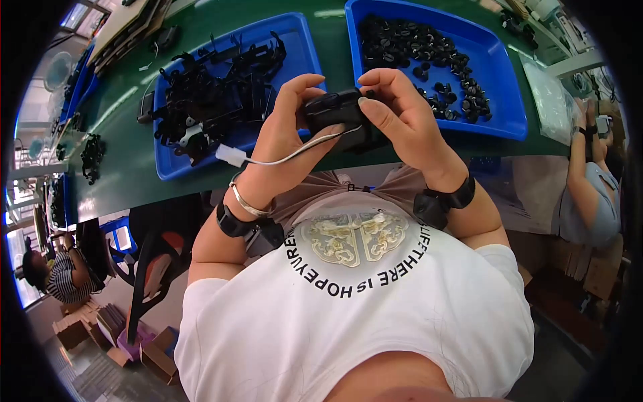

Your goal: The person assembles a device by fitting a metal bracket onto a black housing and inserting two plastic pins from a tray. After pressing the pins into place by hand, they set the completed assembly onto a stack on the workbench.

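Left hand (pixel 284 137): curled around the left end of a black plastic part (pixel 338 114), thumb on top.
Right hand (pixel 402 117): fingertips pinched on the part's upper right edge.
Part: held between both hands, above the near edge of the green surface (pixel 120 167).
White cable (pixel 281 159): trails left under the left hand, ending in a white connector (pixel 231 155).
Beyond left hand: blue tray (pixel 298 40) of black frames.
Beyond right hand: blue tray (pixel 502 80) of small black knobs.

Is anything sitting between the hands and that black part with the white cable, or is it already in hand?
Nothing visible stands between them. The left hand and right hand both hold the black part directly, above the table edge. Its white cable hangs across the left palm, ending in a white connector.
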### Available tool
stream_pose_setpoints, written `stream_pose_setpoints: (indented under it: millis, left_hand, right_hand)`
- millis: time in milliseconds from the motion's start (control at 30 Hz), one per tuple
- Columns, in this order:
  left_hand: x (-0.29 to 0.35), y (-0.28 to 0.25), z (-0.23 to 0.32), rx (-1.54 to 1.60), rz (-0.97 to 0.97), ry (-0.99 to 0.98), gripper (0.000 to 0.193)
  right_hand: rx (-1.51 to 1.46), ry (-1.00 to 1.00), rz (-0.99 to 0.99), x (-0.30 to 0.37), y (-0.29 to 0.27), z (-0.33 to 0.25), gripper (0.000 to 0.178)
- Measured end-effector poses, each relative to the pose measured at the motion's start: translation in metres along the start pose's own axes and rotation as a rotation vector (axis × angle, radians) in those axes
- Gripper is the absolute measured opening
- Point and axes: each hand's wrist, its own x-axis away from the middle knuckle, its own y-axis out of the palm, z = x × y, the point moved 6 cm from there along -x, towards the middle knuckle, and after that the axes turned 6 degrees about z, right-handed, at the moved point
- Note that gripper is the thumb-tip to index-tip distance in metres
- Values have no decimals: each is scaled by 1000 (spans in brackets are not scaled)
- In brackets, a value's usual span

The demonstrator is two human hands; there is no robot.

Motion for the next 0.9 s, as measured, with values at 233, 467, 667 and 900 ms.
stream_pose_setpoints:
  millis: [233, 467, 667, 900]
  left_hand:
    - [2, 0, -1, -51, 18, 57, 59]
    - [-4, 11, 3, -219, -217, 15, 58]
    - [8, 29, -17, 8, -222, -94, 54]
    - [20, 11, -40, 539, -161, -438, 42]
  right_hand:
    - [98, -243, 10, 6, -3, -1, 27]
    - [424, -258, -23, 6, 2, -28, 31]
    - [610, -250, -201, -11, 18, -40, 31]
    - [826, -133, -67, -38, -65, -34, 19]
